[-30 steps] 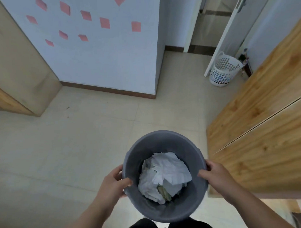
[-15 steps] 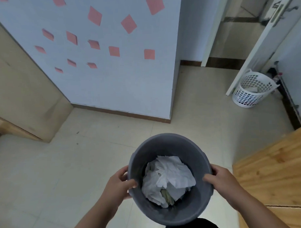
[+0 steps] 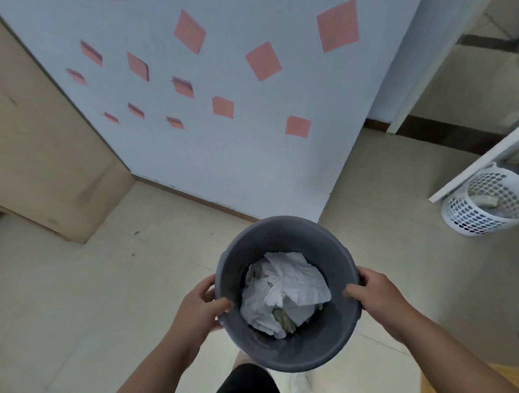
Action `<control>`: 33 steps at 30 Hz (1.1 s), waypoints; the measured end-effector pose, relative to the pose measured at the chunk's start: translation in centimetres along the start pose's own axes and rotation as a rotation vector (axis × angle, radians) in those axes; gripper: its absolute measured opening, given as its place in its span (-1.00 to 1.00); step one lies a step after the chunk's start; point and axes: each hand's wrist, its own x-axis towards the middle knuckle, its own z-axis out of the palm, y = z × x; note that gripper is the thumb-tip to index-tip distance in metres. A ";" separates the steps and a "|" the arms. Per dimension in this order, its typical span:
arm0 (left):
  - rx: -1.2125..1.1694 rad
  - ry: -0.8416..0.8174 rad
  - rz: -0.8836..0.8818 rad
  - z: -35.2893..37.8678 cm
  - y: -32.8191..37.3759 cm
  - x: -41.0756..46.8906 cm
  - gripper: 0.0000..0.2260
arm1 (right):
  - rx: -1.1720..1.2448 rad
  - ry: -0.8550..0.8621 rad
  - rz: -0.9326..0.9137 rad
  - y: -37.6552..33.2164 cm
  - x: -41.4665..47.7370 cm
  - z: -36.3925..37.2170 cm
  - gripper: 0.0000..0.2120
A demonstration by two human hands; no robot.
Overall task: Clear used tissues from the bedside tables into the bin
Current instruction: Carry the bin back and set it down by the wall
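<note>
Wooden cabinet's slid out of view, so they've turned. Both hands, left hand (image 3: pixel 201 308) and right hand (image 3: pixel 373 293), grip the bin (image 3: pixel 288 352) rim, tissues (image 3: pixel 285 292) inside; probably carrying it off.

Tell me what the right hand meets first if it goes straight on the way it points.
The grey bin, whose rim the right hand grips; beyond that, likely the crumpled tissues, though depth is unclear.
</note>
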 end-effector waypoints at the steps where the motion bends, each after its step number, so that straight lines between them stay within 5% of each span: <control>1: -0.005 0.003 -0.012 -0.5 0.5 1.8 -0.42 | -0.008 -0.007 0.014 -0.6 1.7 0.6 -0.72; 15: 0.034 0.031 -0.088 -6.2 4.2 27.7 -0.48 | -0.055 -0.012 0.168 -5.6 26.8 8.5 -0.76; 25: 0.014 0.130 -0.200 -6.7 -13.5 52.8 -0.49 | -0.129 -0.048 0.143 8.8 53.0 17.9 -0.77; 33: 0.036 0.093 -0.246 -6.4 -23.7 65.3 -0.50 | -0.146 -0.053 0.127 19.2 63.5 21.8 -0.71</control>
